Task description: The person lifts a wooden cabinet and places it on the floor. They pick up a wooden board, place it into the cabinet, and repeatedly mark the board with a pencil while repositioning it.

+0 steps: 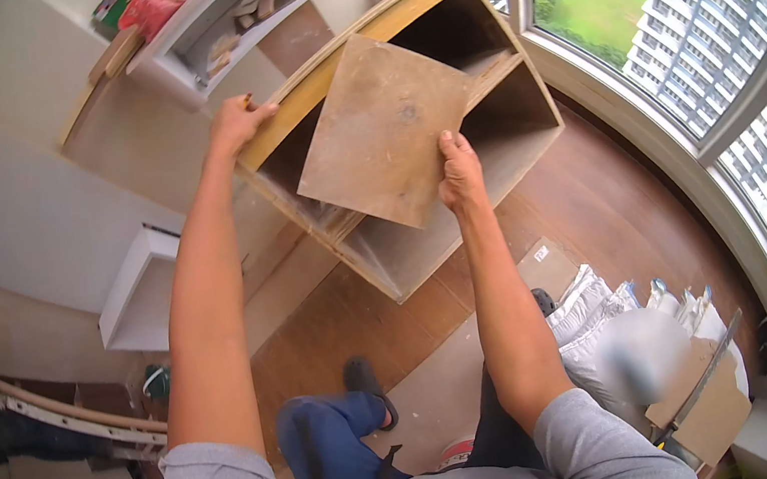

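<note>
A wooden cabinet frame [504, 171] with open compartments stands tilted in the view. My left hand [240, 125] is closed at the left end of its yellowish top edge, and a small yellow-brown thing shows between the fingers. A square brown wooden board [382, 128] lies slanted across the cabinet's open front. My right hand [460, 169] grips the board's lower right edge, with the thumb on its face and the fingers behind it. Part of the cabinet's divider is hidden behind the board.
Large windows [680, 129] curve along the right. White sacks [589, 317] and a saw [706, 378] on cardboard lie at the lower right. A white shelf unit [143, 290] is at the left. Wood scraps [253, 7] sit on a shelf at the top.
</note>
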{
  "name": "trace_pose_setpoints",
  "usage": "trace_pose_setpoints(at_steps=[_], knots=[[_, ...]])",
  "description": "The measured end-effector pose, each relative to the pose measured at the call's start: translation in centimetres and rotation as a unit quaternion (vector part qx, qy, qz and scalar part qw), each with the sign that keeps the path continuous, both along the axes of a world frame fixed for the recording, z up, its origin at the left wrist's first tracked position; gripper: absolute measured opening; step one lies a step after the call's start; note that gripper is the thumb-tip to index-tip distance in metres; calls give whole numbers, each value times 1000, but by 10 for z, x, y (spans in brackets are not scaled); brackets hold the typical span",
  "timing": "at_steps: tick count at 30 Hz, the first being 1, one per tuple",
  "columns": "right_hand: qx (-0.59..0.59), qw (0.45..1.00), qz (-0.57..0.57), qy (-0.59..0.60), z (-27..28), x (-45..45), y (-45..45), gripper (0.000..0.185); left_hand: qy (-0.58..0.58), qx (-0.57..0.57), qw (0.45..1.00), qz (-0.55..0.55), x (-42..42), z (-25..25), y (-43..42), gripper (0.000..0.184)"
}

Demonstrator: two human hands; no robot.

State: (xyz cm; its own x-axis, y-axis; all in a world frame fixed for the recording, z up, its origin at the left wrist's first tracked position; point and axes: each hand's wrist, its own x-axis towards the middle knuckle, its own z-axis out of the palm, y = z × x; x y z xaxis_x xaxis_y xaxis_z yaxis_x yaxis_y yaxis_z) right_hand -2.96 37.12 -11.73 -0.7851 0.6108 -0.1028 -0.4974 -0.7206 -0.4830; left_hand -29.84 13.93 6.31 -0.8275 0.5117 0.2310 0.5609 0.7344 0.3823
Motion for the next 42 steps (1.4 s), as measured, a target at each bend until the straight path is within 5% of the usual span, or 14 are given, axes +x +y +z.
trace_pose_setpoints(at_steps=[9,25,37,42], knots=[[118,990,73,-34,27,-8,-15,30,-13,-36,999,37,33,24,4,45],[366,919,83,-125,29,33,64,31,-51,-6,999,-15,-21,-14,2,42],[424,885,124,-148,21,54,79,33,85,70,990,-85,-53,-37,-3,57],[416,890,123,-138,25,55,78,34,20,20,999,-30,-37,-16,-4,50]])
